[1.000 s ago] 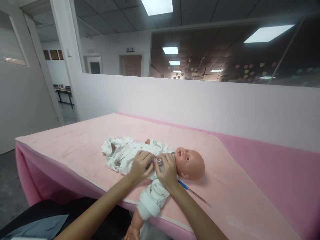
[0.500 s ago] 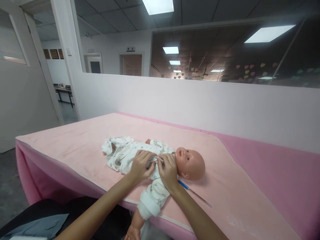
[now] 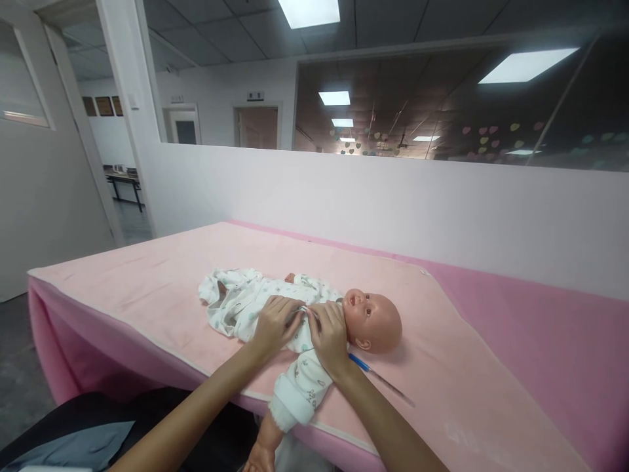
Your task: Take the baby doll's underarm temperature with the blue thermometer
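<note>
A baby doll (image 3: 376, 322) lies on its back on the pink table cover, its head to the right. It wears a white printed garment (image 3: 240, 301). My left hand (image 3: 278, 322) pinches the garment's edge at the doll's chest. Close beside it, my right hand (image 3: 328, 331) pinches the same edge near the doll's neck. The fingertips of both hands nearly meet, and the bit of cloth between them is mostly hidden. One doll arm in a cuffed sleeve (image 3: 295, 396) hangs over the table's front edge.
A blue-handled tool with a thin metal shaft (image 3: 388, 382) lies right of my right hand, near the doll's head. The pink cover (image 3: 162, 262) drapes over the table edge. Behind stands a white wall (image 3: 344, 196) with a window above; a door is at the left.
The fingertips of my hands have closed in on the garment's edge, and less of the cloth between them shows. The doll lies as before.
</note>
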Demonstrator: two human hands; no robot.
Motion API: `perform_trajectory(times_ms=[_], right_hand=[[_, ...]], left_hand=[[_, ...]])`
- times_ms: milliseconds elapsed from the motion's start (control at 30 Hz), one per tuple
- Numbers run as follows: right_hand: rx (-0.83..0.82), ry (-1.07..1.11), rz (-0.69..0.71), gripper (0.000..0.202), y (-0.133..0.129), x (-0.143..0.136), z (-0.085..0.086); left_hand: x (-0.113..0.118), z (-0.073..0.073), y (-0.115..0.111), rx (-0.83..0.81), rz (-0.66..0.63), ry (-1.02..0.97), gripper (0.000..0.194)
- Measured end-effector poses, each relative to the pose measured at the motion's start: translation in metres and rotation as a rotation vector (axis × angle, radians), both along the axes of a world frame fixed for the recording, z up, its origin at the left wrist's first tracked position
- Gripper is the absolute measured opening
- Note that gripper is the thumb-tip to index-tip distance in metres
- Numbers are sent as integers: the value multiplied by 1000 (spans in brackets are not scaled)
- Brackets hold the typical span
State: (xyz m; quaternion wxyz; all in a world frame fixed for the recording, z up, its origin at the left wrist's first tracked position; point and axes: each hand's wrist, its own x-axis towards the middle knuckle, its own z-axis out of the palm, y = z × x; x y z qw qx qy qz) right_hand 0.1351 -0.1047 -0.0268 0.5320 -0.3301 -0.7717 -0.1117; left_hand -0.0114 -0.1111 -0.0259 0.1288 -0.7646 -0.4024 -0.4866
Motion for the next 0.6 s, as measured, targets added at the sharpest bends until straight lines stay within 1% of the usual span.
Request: perform_trajectory(times_ms=[167,333,467,600], right_hand=[[25,-64,10,10,-2,0,-1],[88,-109,38,12,-4,0,0],[81,-60,37,10,-6,0,0],[15,29,7,12,-4,0,-1]], left_hand=[[-1,-1,0,12,19,-10,15],[-5,-4,4,41,37,-16,12],[-18,-4,7,26,48,6,8],[-38,-4,8,-52,58,60,15]])
